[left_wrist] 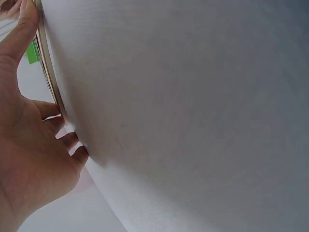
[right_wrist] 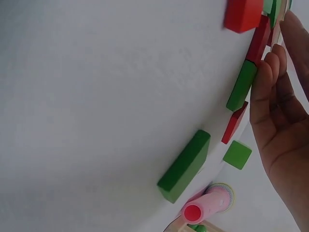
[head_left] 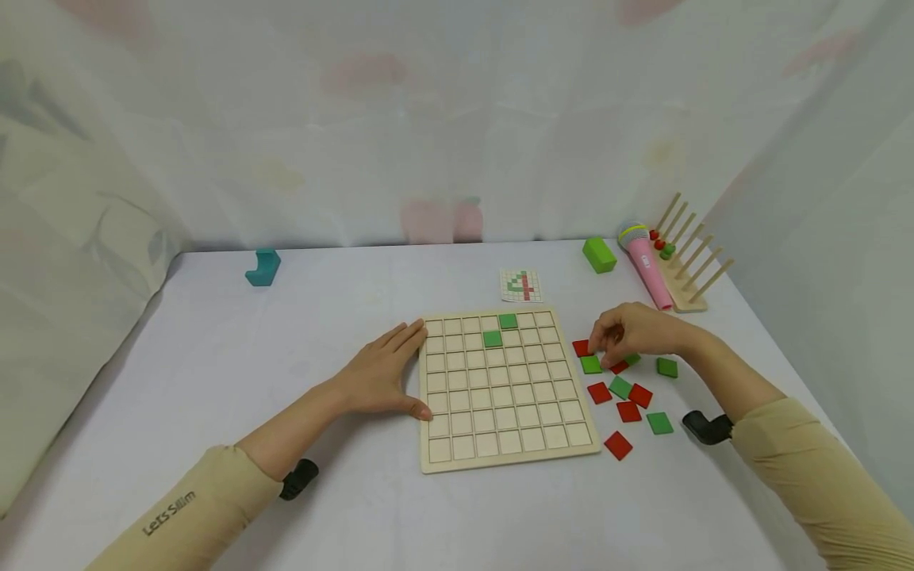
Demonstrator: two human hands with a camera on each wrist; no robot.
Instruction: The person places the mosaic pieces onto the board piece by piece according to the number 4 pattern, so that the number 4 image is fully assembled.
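Note:
A square wooden grid board (head_left: 510, 388) lies on the white table. Two green tiles, an upper one (head_left: 508, 321) and a lower one (head_left: 493, 339), sit in its cells. My left hand (head_left: 382, 369) rests against the board's left edge, thumb and fingers spread. My right hand (head_left: 635, 331) hovers over the loose tiles right of the board, thumb and fingertips bent downward and apart. Nearest its fingertips are a red tile (head_left: 581, 348) and a light green tile (head_left: 591, 365). No tile shows in its grasp. Under the hand, some tiles are partly hidden.
Several red and green tiles, including a red one (head_left: 618, 446), lie right of the board. Behind it is a pattern card (head_left: 521, 285). A green block (head_left: 599, 254), pink microphone (head_left: 648, 270) and pegged wooden stand (head_left: 689, 289) are back right; a teal block (head_left: 264, 268) is back left.

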